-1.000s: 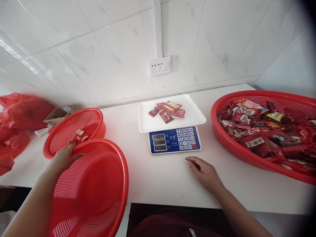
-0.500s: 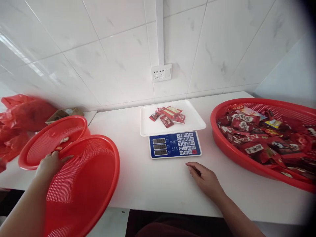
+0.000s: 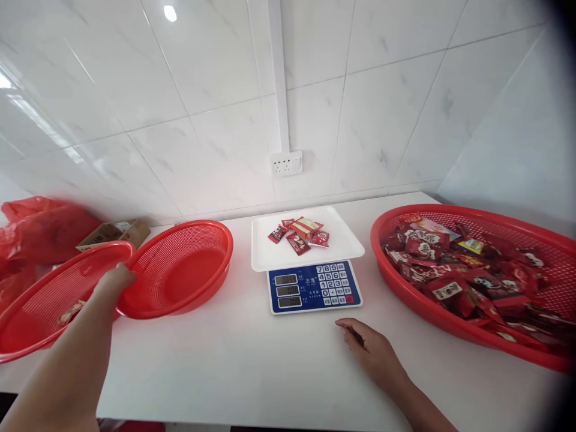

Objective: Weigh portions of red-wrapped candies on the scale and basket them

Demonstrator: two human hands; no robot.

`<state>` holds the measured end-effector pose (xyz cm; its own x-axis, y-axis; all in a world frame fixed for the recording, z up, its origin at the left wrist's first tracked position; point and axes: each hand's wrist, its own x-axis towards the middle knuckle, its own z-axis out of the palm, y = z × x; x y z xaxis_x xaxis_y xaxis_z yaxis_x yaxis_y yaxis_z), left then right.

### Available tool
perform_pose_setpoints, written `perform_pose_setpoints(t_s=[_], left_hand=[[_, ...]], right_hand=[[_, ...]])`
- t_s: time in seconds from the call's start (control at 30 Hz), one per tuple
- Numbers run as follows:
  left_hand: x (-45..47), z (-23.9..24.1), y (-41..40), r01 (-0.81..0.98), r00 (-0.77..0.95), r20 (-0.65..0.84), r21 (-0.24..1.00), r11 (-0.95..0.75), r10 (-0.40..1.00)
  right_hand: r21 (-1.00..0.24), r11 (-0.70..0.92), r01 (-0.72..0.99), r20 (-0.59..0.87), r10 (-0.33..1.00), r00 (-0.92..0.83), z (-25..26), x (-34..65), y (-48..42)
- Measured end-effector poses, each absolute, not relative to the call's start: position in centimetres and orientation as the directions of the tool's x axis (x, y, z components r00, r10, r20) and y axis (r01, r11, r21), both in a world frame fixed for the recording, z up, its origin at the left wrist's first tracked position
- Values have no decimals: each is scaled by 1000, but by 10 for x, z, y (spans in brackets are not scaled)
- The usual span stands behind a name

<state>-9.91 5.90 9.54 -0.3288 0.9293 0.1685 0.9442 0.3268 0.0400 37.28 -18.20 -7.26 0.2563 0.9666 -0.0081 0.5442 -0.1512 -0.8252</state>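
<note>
My left hand (image 3: 117, 279) is closed on the left rim of a red plastic basket (image 3: 184, 273), which has nothing in it. Under my forearm, another red basket (image 3: 38, 309) holds a few small wrapped packets (image 3: 72, 312). My right hand (image 3: 369, 348) rests loosely curled on the white table (image 3: 234, 360), in front of a blue-and-white digital scale (image 3: 315, 288); I see nothing in its fingers. Several red snack packets (image 3: 300, 234) lie on the scale's white tray (image 3: 265, 255).
On the right stands a large red basket (image 3: 382, 252) heaped with red snack packets (image 3: 450, 270). Red plastic bags (image 3: 49, 231) and an open cardboard box (image 3: 112, 233) are at the back left. A tiled wall with a socket (image 3: 287, 163) closes off the back.
My left hand has moved the bare basket away from me and right, onto the table beside the scale. The other left basket now appears further left. My right hand stays by the scale.
</note>
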Motion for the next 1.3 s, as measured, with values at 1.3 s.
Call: perform_pose_setpoints(t_s=[1.3], left_hand=[[65,105,66,967,250,47,36,-252,967]], right_hand=[[-483,78,872,331,938,100,30,392,-54]])
